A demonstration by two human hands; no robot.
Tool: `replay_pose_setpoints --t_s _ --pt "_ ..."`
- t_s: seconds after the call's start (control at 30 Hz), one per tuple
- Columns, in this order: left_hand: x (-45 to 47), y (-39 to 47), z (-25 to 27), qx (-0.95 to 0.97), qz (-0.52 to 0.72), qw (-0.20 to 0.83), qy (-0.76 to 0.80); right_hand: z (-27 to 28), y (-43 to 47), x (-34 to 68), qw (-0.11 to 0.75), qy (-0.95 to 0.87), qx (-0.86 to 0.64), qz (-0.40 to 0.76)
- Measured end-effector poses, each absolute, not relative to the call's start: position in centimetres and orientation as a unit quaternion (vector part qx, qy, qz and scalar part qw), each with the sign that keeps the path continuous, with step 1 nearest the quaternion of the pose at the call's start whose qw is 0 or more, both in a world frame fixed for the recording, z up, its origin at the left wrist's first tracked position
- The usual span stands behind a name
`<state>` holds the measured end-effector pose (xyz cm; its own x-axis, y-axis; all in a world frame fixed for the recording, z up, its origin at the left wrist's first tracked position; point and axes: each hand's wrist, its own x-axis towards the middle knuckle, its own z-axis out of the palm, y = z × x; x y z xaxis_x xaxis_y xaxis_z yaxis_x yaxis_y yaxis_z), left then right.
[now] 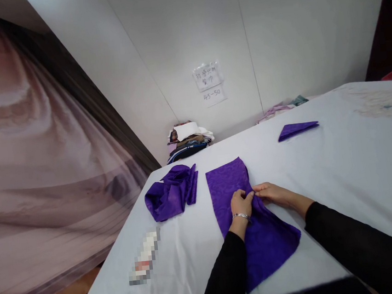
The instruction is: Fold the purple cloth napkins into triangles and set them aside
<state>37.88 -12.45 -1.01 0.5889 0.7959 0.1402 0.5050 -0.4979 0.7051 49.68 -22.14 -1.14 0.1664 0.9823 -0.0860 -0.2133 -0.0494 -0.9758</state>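
Observation:
A purple cloth napkin (pixel 227 183) with a woven pattern lies lengthwise on the white-covered table in front of me. Along its right side, near mid-length, the fabric is gathered and slightly raised. My left hand (pixel 242 203), with a bracelet at the wrist, rests on the napkin and pinches that edge between thumb and fingers. From the right, my right hand (pixel 270 193) grips the same edge, its fingertips almost touching the left thumb. The fabric right between the fingertips is partly hidden.
A crumpled heap of purple cloth (pixel 171 195) lies to the left, with a blurred-out oblong item (pixel 146 258) nearer me. A folded purple triangle (pixel 297 130) sits at the back right. Stacked fabrics (pixel 190 140) stand against the wall; a pinkish curtain (pixel 46 180) hangs at left.

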Motion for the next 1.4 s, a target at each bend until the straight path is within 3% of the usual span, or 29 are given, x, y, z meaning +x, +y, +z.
replay_pose_setpoints --t_s 0.6,1.4 --pt "37.0 -12.8 -1.0 0.837 0.238 0.344 0.351 -2.7 -20.7 50.5 0.559 -0.433 -0.619 0.343" --pt "36.6 -11.9 -1.4 0.765 0.228 0.462 0.386 -1.5 -21.8 50.3 0.600 -0.342 -0.565 0.451"
